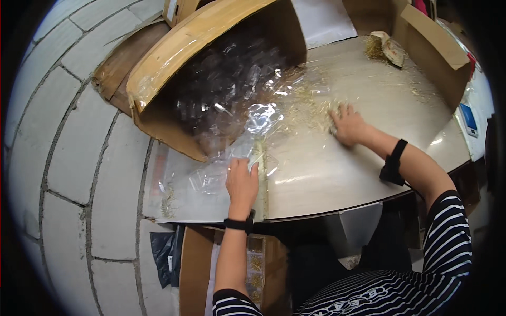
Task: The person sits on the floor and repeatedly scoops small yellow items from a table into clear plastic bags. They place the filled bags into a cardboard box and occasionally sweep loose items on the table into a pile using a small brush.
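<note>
My right hand [348,126] is over the table with its fingers apart, at the edge of a scatter of thin golden straw-like strands [316,113]. Something small and dark shows by its thumb, too small to name. My left hand [242,184] is near the table's front left, fingers extended and thumb apart, beside clear plastic pieces [208,181]. A tipped cardboard box [182,58] opens toward me, full of clear plastic pieces [232,84] that spill onto the table. One shiny clear piece [263,117] lies between the box and my right hand.
A bundle of golden strands [374,48] sits by a crumpled pale wrapper [392,51] at the back right. A cardboard flap [437,39] and a blue-and-white device [468,120] stand along the right. Below the table edge is an open cardboard box [195,263]; pale block wall [79,158] fills the left.
</note>
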Demonstrator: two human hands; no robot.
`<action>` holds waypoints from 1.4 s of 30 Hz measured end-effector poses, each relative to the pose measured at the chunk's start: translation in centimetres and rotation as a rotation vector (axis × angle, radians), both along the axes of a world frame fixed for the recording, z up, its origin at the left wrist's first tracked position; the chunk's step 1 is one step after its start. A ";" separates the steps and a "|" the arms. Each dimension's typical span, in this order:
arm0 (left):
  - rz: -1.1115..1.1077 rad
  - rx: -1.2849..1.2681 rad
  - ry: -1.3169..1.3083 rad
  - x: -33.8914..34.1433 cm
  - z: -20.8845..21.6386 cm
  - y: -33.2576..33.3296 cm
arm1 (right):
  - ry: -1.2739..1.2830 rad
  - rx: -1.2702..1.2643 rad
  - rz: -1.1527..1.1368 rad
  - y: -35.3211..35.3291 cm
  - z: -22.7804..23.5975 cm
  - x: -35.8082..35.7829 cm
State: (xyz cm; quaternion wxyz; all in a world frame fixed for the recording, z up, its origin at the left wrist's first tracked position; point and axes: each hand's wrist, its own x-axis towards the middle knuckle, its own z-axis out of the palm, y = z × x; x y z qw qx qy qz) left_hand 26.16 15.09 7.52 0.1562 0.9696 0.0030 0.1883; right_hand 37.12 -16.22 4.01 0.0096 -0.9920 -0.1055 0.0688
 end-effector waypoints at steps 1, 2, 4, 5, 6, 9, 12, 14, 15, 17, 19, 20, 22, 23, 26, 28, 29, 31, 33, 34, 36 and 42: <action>0.004 0.114 0.013 0.7 -0.1 -0.9 | -0.029 -0.032 0.081 -1.0 -0.7 -1.3; 0.026 0.130 0.059 1.5 -0.8 -1.2 | -0.024 -0.011 0.100 -2.0 -0.3 -3.0; 0.082 0.176 0.152 3.1 -2.5 -0.7 | -0.012 0.044 0.150 -3.5 0.7 -6.0; 0.065 0.169 0.156 3.0 -2.6 -1.0 | 0.013 0.098 0.170 -4.6 1.0 -6.9; 0.051 0.162 0.159 2.8 -2.7 -1.2 | 0.036 0.153 0.193 -5.8 1.1 -7.7; 0.022 0.141 0.079 1.6 -1.9 -1.6 | 0.014 0.428 0.076 -8.6 1.1 -9.1; 0.057 -0.075 0.043 0.5 -0.9 -3.3 | -0.043 0.265 -0.005 -7.1 -0.4 -10.0; 0.076 -0.336 0.002 -0.1 -0.5 -2.7 | -0.019 0.151 0.168 -3.8 0.3 -10.7; 0.045 -0.518 -0.024 -0.2 -1.5 -2.3 | -0.015 0.149 0.177 -3.4 0.9 -11.0; 0.017 -0.896 -0.025 -1.6 -2.0 -2.4 | -0.111 0.145 -0.059 -5.1 0.1 -8.9; 0.035 -1.296 0.024 -5.1 -1.1 -5.3 | -0.115 0.201 -0.036 -5.6 -0.3 -9.5; 0.022 -1.421 0.018 -6.5 -1.7 -6.5 | -0.118 0.222 0.007 -5.7 -1.5 -10.1; -0.009 -1.655 0.051 -10.0 -2.2 -8.3 | -0.139 0.264 0.052 -5.6 -2.5 -10.9; -0.030 -1.769 0.095 -11.9 -2.5 -9.0 | -0.156 0.277 0.053 -5.8 -2.5 -11.3; -0.101 -2.016 0.219 -17.4 -5.3 -9.6 | -0.087 0.407 0.090 -5.3 -0.7 -13.7; -0.049 -1.972 0.300 -20.8 -6.9 -10.0 | -0.087 0.644 0.029 -5.6 0.1 -14.7; -0.050 -1.958 0.383 -22.3 -8.6 -9.5 | -0.127 0.816 -0.046 -6.8 0.0 -14.8; -0.010 -1.922 0.533 -24.6 -11.2 -9.5 | -0.243 1.002 -0.212 -9.9 -1.7 -13.9; 0.052 -1.872 0.686 -25.4 -14.2 -10.2 | -0.359 0.706 -0.177 -8.8 -1.3 -12.8; 0.088 -1.811 0.772 -25.7 -15.0 -11.2 | -0.315 0.664 -0.091 -7.7 -1.5 -12.8; -0.036 -1.771 0.917 -25.2 -17.8 -12.9 | -0.243 0.594 0.103 -4.8 -1.3 -12.1; -0.058 -1.861 0.847 -21.9 -21.1 -19.4 | -0.486 0.292 0.038 0.2 -3.0 -19.1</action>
